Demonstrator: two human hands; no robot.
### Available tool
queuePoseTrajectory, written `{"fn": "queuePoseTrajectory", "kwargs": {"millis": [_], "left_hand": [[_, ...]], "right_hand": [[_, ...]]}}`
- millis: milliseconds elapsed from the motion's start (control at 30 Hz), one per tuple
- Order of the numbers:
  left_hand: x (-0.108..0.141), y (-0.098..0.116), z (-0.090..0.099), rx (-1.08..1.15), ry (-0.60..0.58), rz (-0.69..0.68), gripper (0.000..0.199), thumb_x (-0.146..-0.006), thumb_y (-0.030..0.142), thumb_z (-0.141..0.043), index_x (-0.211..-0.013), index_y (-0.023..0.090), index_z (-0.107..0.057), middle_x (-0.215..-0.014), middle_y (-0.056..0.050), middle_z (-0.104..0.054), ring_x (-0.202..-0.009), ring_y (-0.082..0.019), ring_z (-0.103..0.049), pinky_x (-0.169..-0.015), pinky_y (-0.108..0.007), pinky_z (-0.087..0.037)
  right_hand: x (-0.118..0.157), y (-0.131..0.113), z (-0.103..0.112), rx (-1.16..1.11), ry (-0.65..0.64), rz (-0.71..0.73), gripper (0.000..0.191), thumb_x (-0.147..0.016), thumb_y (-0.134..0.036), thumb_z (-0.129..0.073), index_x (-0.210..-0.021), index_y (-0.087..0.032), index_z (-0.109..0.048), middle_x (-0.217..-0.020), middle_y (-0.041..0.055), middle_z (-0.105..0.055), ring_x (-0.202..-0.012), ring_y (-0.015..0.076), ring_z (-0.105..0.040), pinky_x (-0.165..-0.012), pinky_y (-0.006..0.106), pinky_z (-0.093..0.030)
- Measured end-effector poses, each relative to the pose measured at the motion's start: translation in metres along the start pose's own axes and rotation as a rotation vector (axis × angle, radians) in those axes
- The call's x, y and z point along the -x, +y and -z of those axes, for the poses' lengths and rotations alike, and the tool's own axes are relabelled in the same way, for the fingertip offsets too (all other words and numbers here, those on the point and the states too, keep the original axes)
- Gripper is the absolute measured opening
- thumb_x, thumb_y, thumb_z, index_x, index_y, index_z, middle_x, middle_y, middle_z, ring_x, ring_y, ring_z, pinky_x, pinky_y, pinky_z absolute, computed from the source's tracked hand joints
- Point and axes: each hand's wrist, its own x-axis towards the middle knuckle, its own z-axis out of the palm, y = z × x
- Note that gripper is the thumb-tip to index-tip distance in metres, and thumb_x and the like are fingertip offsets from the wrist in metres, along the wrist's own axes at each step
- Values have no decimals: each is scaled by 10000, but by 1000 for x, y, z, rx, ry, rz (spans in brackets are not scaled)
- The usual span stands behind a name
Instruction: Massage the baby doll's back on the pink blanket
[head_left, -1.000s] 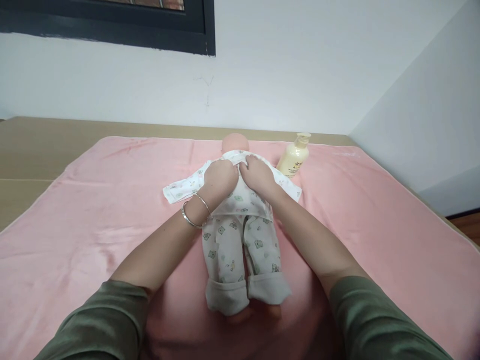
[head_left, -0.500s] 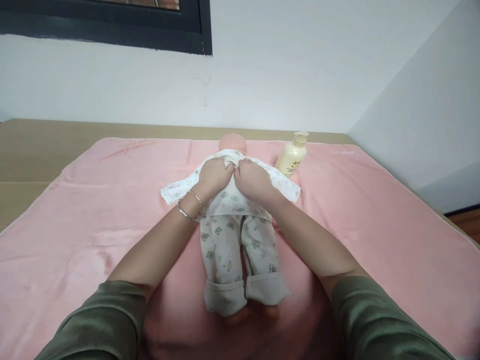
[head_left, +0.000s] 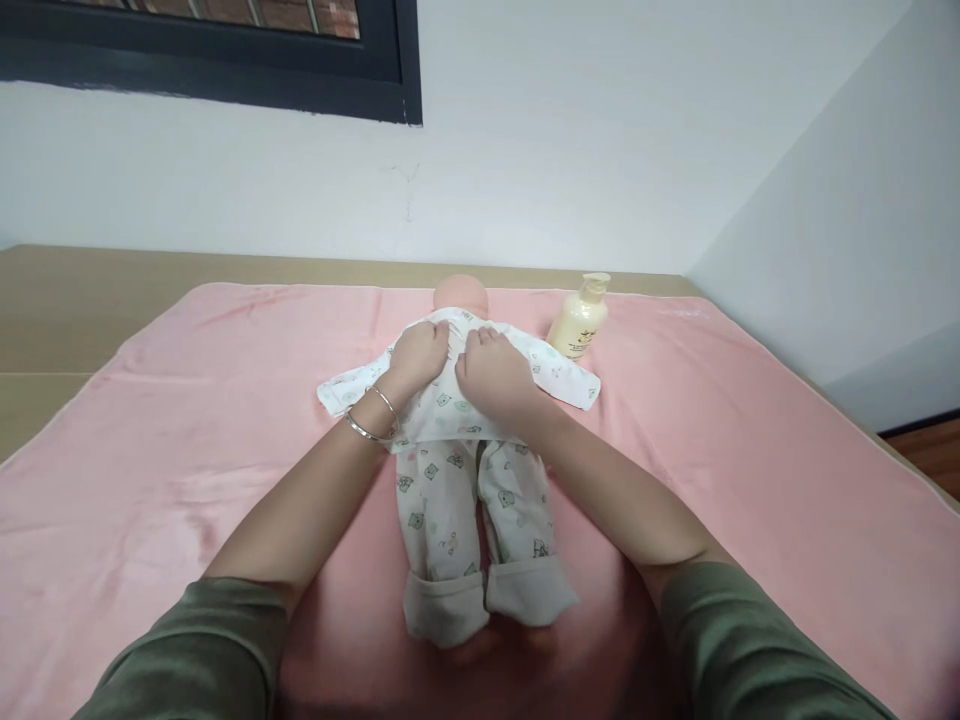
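The doll's head (head_left: 460, 294) points far, its long axis running near-to-far between the forearms. The left hand (head_left: 418, 356) and right hand (head_left: 496, 376) rest curled, about equally close, on the printed top (head_left: 446, 408); whether they grip fabric, I cannot tell.

The left hand (head_left: 420, 355) and right hand (head_left: 495, 375) curl on a baby doll's printed shirt (head_left: 457, 408); the pump bottle (head_left: 578, 325) is at 2 o'clock from the right hand.
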Motion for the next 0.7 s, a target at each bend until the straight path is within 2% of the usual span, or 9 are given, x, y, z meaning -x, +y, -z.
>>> {"fn": "queuePoseTrajectory", "kwargs": {"millis": [100,167,233,300,367,533,700], "left_hand": [[-1,-2,-7,25,42,-2,618,-1033,364,-188,-1008,112,-752,-1100,-205,-776,-1040,-294,-717,-924,-377,-522],[1,0,-10,21,59,-7,615,-1031,349,-183,-1006,103,-747,-1096,-210,-773,-1036,-296,-714,-925,-384,-518],[3,2,-12,8,67,-9,599,-1028,346,-198,-1000,102,-745,-1098,-210,-769,-1032,-294,-710,-929,-386,-515],[4,3,-14,-12,79,-15,575,-1025,342,-217,-1013,105,-741,-1112,-205,-765,-1035,-291,-706,-939,-385,-510],[4,2,-15,-32,95,-24,559,-1024,341,-227,-1029,108,-735,-1128,-202,-761,-1048,-291,-700,-948,-387,-506],[4,1,-16,-30,105,-8,521,-1019,334,-245,-998,151,-732,-1104,-177,-769,-1039,-287,-695,-931,-384,-504],[5,3,-15,-33,99,2,503,-1012,331,-262,-988,151,-731,-1095,-178,-769,-1026,-293,-696,-923,-392,-503]], "right_hand": [[-1,0,-3,-30,-2,14,427,-951,-161,-391,-1275,-51,-647,-1300,251,-684,-1294,372,-584,-1152,499,-403],[-9,10,-4,-116,-19,-9,435,-966,-199,-373,-1292,-90,-639,-1324,218,-687,-1286,347,-596,-1135,486,-432],[-20,24,-6,-162,-25,-42,493,-988,-285,-363,-1377,-71,-578,-1466,218,-599,-1378,346,-530,-1167,491,-408],[-30,35,-8,-164,-30,-75,597,-994,-369,-374,-1467,-23,-487,-1603,235,-449,-1492,373,-401,-1222,515,-336],[-35,41,-13,-175,-37,-97,655,-991,-409,-385,-1504,-5,-442,-1647,237,-381,-1529,392,-337,-1249,537,-280],[-34,40,-17,-188,-28,-88,655,-1002,-416,-357,-1515,-17,-435,-1635,228,-410,-1516,386,-365,-1249,551,-267],[-29,39,-11,-188,-29,-84,653,-1010,-418,-349,-1506,-4,-447,-1599,229,-465,-1477,365,-435,-1228,488,-330]]}}
